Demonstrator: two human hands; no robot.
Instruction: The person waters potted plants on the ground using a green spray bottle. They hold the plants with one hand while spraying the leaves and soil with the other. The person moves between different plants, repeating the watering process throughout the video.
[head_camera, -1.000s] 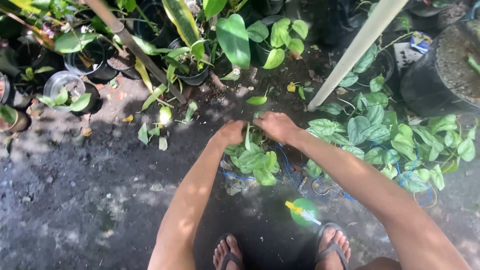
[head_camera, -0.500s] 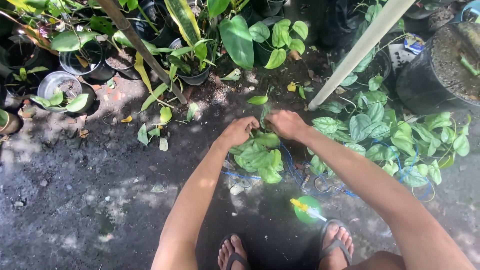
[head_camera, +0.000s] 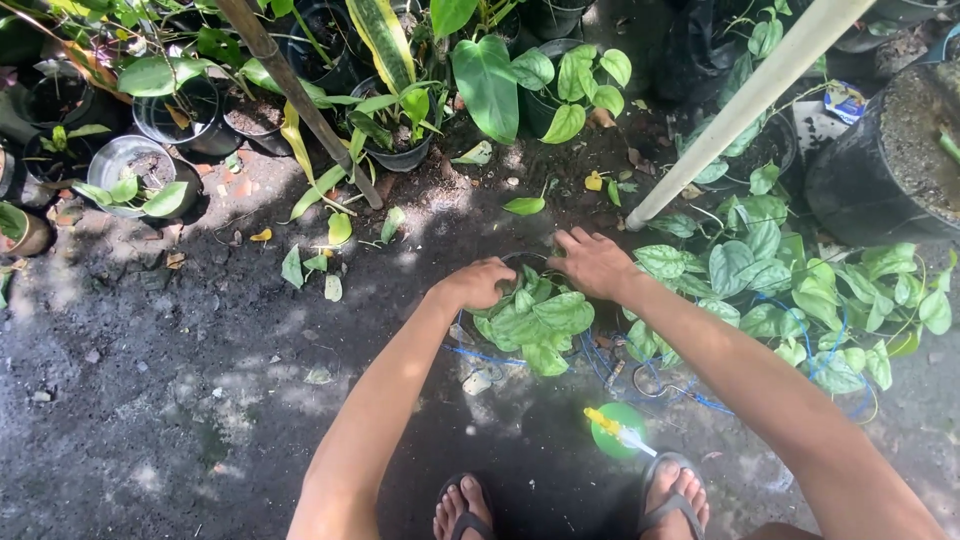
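We note the left hand curled, fingers closed on the plant. The right hand rests at its far edge, fingers spread. A green sprayer lies near our feet.

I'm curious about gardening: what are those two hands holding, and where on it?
Both hands are on the small potted plant. The left hand is closed at its near-left edge among the leaves; the right hand lies spread over its far side. The exact grip is hidden.

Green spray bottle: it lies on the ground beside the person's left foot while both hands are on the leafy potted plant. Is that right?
Not quite. The head view shows the green spray bottle lying by the right foot, not the left. The rest holds: the left hand and right hand are both on the leafy potted plant.
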